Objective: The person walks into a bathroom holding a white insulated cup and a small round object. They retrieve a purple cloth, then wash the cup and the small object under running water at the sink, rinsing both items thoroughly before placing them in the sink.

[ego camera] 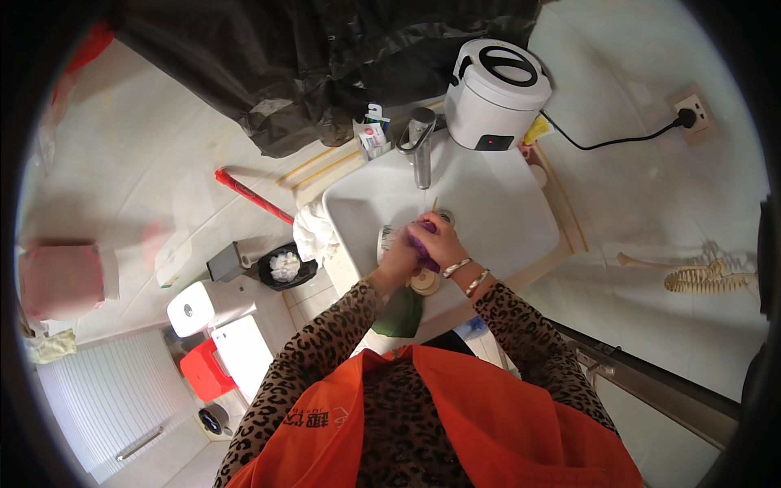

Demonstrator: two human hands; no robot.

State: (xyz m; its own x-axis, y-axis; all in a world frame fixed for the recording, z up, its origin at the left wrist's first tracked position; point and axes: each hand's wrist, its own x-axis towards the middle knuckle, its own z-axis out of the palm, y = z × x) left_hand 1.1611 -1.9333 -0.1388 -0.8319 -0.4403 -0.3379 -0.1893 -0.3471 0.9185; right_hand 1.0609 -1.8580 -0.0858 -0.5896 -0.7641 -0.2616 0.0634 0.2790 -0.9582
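Over the white washbasin (506, 226), my two hands are together under the metal faucet (421, 146), from which a thin stream seems to run. A bunched purple cloth (425, 244) is gripped in my right hand (442, 241). My left hand (399, 259) presses against the cloth's left side and is blurred. A white cup-like vessel (384, 241) with dark marks stands in the basin, partly behind my left hand. Just below my hands lies a round beige item (425, 283), and a dark green cloth (399, 314) hangs over the basin's front edge.
A white rice cooker (500, 97) stands on the basin's back right corner, its cord running to a wall socket (692, 119). Tubes or packets (372, 137) lie behind the basin's left side. A white cloth (314, 232), a lined trash bin (285, 268) and a toilet (244, 341) are at left.
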